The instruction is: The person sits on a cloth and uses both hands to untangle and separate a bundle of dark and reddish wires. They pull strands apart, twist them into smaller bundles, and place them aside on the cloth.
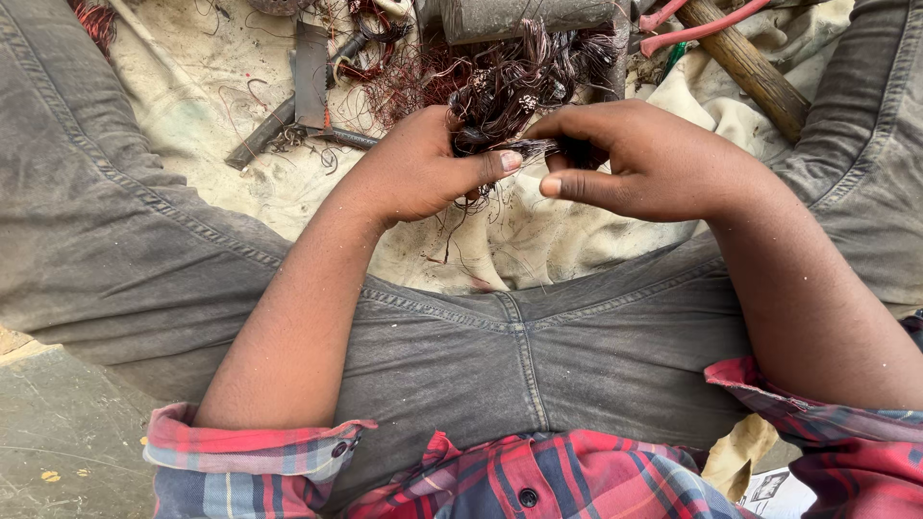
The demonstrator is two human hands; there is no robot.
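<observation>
At the bottom of the frame your rolled plaid cuffs [252, 452] sit closest, red and blue, with your grey trousers [524, 351] filling the middle as you sit with legs spread to both sides. Your forearms run up from the cuffs toward the centre. Your left hand [423, 168] is clenched around the lower end of a dark wire bundle [505, 96], thumb laid across pointing right, its nail showing. Your right hand [639, 159] meets it from the right, fingers curled in and pinching the same bundle where the strands come together just beside your left thumb; the exact fingertip contact is hidden behind the knuckles. The bundle sits at upper centre of the frame, between your two hands, its frayed coppery-brown strands fanning upward and away from you. Under the hands lies a dirty cream cloth [567, 240] spread between your legs, with loose wire ends scattered on it. Farther up, at upper left of centre, a flat dark metal bar [311, 72] lies across a thin rod [261, 135], amid a tangle of reddish wire [399, 82]. At the top centre a dark cylinder [524, 17] lies sideways, touching the far strands of the bundle. At upper right a wooden handle [755, 72] slants down to the right, with red plier grips [697, 24] just beside it.
</observation>
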